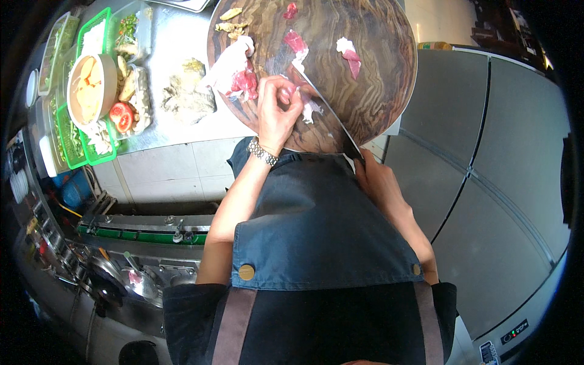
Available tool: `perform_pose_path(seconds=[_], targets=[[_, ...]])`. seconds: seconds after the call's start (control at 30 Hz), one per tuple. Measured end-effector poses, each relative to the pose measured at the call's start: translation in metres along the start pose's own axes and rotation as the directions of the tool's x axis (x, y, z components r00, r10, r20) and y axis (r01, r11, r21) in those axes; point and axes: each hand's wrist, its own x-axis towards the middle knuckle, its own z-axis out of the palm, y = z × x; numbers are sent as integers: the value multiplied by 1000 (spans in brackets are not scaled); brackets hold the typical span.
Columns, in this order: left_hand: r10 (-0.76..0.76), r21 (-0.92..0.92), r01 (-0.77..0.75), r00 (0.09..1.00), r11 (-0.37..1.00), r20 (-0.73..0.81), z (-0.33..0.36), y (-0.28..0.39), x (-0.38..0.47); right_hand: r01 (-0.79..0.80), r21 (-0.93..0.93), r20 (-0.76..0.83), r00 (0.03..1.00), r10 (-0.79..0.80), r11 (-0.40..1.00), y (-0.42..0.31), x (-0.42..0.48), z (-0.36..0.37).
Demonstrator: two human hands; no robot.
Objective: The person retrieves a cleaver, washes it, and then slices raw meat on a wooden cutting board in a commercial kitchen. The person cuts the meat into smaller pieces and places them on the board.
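A knife [329,109] with a broad shiny blade lies slanted over the round wooden chopping board [378,54]. My right hand [378,180] grips its handle at the board's near edge. My left hand [277,109], with a metal watch band at the wrist, pinches a small piece of pink meat [286,93] beside the blade. Just left of that hand rests a larger cut of raw meat [244,82] with white fat or skin. Cut pieces lie apart on the board: a red and white strip [296,43], a pink and white one [352,59] and a small red scrap [290,10].
Yellowish-brown pieces [232,25] sit at the board's far left. A greyish food item [189,93] lies on the metal counter [169,34]. Farther left stand a bowl of pale slices [91,91], green baskets [98,157] and clear tubs. Grey cabinet doors [438,114] flank the right.
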Motion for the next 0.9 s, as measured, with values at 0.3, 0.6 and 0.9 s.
perform_pose_path(seconds=[0.3, 0.6, 0.9], targets=[[-14, 29, 14, 1000, 999, -5, -1, 4, 3, -11, 33, 68, 998, 8, 999, -13, 26, -7], [48, 59, -48, 999, 997, 8, 1, 9, 4, 253, 102, -164, 958, -235, 962, -2, 96, 34], [5, -57, -1, 998, 998, 66, -5, 0, 2, 243, 430, -380, 922, -69, 869, 17, 58, 0]])
